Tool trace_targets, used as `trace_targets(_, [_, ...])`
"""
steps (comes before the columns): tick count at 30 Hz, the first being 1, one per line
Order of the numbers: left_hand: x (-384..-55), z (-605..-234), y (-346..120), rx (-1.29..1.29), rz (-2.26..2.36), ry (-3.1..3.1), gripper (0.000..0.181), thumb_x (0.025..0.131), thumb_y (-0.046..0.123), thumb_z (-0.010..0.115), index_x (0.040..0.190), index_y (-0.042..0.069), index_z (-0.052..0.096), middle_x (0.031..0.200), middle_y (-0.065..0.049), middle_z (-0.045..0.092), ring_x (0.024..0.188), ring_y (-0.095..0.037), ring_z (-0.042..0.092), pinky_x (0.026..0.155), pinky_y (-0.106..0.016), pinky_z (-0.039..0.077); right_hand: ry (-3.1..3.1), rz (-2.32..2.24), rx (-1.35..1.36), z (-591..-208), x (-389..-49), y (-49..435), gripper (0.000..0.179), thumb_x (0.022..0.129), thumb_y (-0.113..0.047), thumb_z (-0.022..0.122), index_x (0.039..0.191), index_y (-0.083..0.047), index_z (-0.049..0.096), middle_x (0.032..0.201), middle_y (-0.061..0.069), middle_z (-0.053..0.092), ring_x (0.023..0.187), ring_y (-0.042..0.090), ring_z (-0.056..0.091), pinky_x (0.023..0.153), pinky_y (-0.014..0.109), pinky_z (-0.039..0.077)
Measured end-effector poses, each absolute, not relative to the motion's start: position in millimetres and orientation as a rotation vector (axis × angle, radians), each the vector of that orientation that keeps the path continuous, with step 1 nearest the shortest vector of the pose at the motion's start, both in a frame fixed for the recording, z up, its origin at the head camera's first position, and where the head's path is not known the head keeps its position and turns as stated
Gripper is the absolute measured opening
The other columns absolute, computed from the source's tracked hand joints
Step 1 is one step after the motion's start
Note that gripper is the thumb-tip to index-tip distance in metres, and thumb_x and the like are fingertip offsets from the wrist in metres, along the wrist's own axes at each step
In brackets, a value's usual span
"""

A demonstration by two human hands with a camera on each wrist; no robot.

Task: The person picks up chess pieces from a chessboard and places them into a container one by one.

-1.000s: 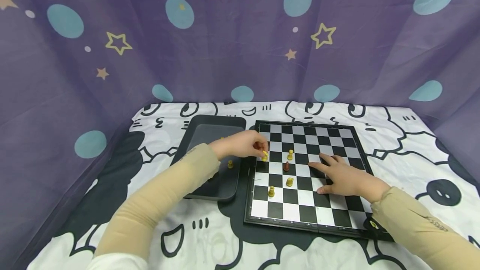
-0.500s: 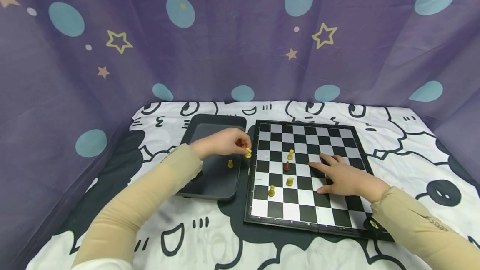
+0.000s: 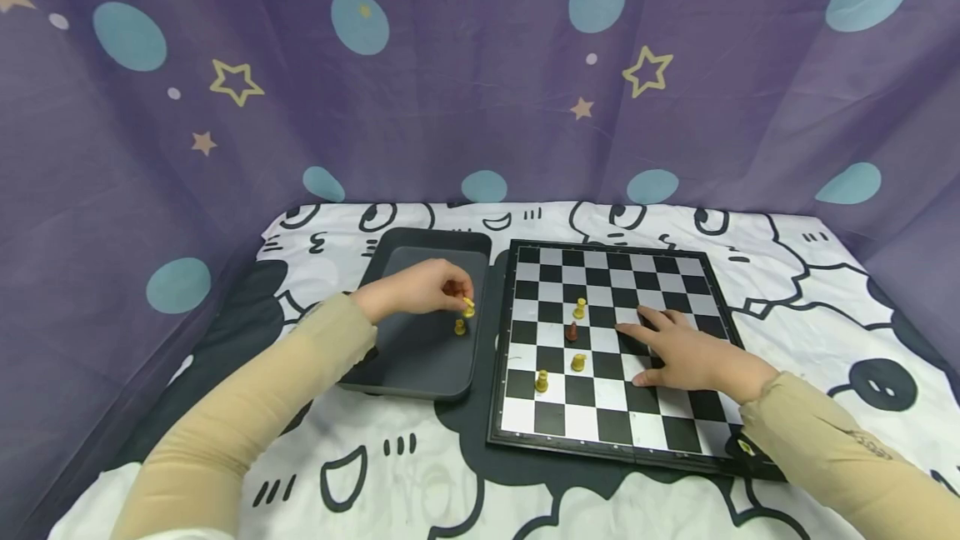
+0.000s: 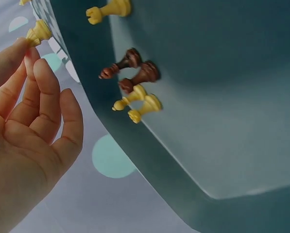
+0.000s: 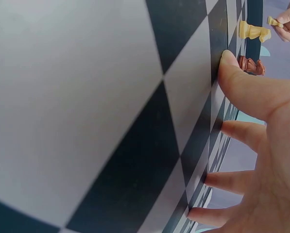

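The left hand (image 3: 416, 290) pinches a yellow pawn (image 3: 468, 307) upright over the dark tray (image 3: 420, 365), a second pawn (image 3: 460, 327) just at its 6 o'clock, while the right hand (image 3: 693, 357) lies flat-fingered on the chessboard (image 3: 645, 265); only the head view shows both.

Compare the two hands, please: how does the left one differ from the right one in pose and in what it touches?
The left hand is curled, its fingers pinching a yellow chess piece above the dark tray; the right hand lies flat with straight, spread fingers, holding nothing. The left hand is off the chessboard, while the right hand presses on its squares. Both arms wear tan sleeves.
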State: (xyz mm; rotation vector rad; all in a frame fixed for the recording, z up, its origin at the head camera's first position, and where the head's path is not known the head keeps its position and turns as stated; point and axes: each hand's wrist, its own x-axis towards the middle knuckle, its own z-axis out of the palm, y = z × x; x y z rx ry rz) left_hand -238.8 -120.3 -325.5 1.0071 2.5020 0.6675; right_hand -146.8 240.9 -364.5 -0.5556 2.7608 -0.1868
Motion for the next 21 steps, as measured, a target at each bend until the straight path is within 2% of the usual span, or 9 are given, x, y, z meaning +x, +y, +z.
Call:
trace_targets(13, [-236, -333, -146, 0.912, 0.592, 2.522, 0.004, 0.088, 0.012, 0.067, 0.091, 0.009, 0.067, 0.081, 0.000, 0.063, 0.070, -0.010, 0.053, 0.065, -0.026, 0.044, 2.761, -0.197, -0.558, -364, -147, 241, 0.076, 0.078, -0.054, 0.068, 0.140, -0.016, 0.046, 0.146, 0.030, 0.029, 0.128, 0.060, 0.026, 0.091, 0.069, 0.035])
trace_targets(21, [-233, -338, -151, 0.883, 0.555, 2.517, 0.004, 0.088, 0.009, 0.066, 0.090, 0.005, 0.066, 0.080, -0.001, 0.063, 0.068, -0.010, 0.053, 0.063, -0.025, 0.044, 2.763, -0.192, -0.555, -363, -146, 240, 0.076, 0.078, -0.054, 0.068, 0.140, -0.016, 0.046, 0.146, 0.030, 0.029, 0.128, 0.059, 0.026, 0.091, 0.069, 0.036])
